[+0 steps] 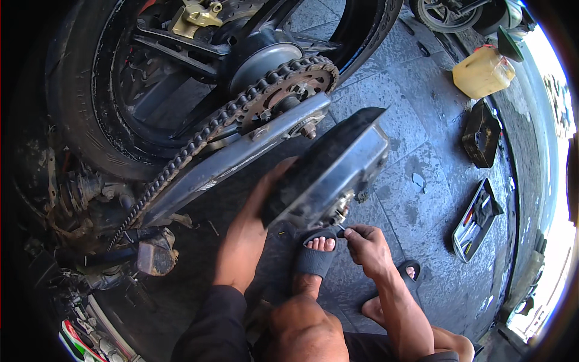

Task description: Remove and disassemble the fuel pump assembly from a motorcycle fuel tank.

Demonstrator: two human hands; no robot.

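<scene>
Black, long, trough-shaped metal chain cover (329, 166) hangs in the air, its long axis slanting up and away from the person's left hand (250, 226), whose grip clasps the cover's lower near end from beneath. Just below that end, the right hand (369, 247) pinches something small at the cover's bottom corner; what it is cannot be told. Beyond the grip, up and left, sit the exposed drive chain (199, 142) and toothed rear sprocket (289, 90).

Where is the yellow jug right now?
In the head view, the yellow jug stands on the paved floor at upper right, just above a black tray.
</scene>
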